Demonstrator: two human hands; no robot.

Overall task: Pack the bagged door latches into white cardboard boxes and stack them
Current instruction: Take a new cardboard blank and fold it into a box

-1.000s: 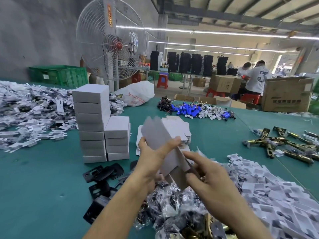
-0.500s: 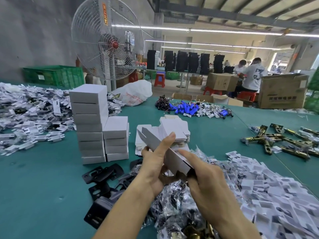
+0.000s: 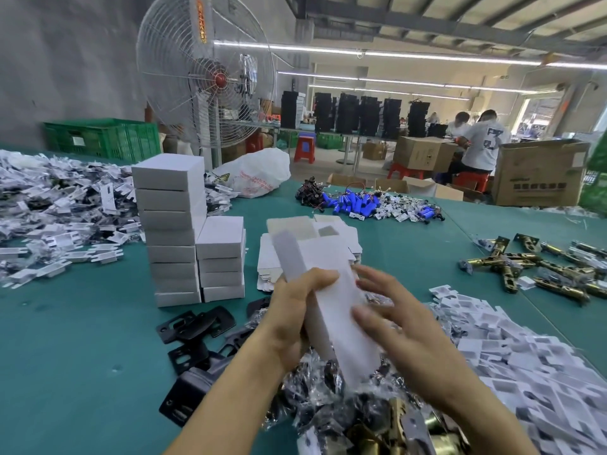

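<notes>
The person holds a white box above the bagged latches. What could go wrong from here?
1. Only the left hand grips the box; the right hand just touches it, so the box might slip or crease.
2. The tall stack of boxes stands well above the shorter stack beside it; one more box on top might topple it.
</notes>
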